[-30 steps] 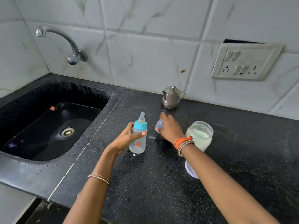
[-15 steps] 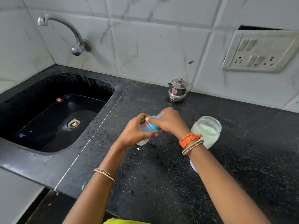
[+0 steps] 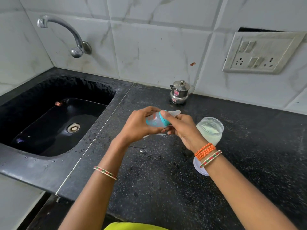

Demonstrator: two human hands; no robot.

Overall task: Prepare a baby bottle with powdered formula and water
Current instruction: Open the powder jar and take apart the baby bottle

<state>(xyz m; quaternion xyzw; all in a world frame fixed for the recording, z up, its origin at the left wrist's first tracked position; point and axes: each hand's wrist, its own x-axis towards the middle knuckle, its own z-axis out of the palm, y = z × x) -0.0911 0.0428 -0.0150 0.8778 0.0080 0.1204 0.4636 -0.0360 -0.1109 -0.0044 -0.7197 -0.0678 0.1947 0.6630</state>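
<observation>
Gripping the tilted baby bottle (image 3: 153, 121) in my left hand (image 3: 138, 126), right hand (image 3: 180, 128) clasping its blue collar (image 3: 162, 117); open powder jar (image 3: 210, 131) beside on counter (image 3: 166, 188); filling, I judge, not begun.

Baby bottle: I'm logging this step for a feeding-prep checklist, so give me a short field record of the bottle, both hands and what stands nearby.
bottle: baby bottle, tilted, teal collar and teat on, held above the counter
left hand: left hand grips the bottle body
right hand: right hand grips the teal collar
jar: open jar of white powder, upright beside the right hand
lid: white lid flat on the counter, partly hidden by the wrist
pot: small steel pot by the wall
</observation>
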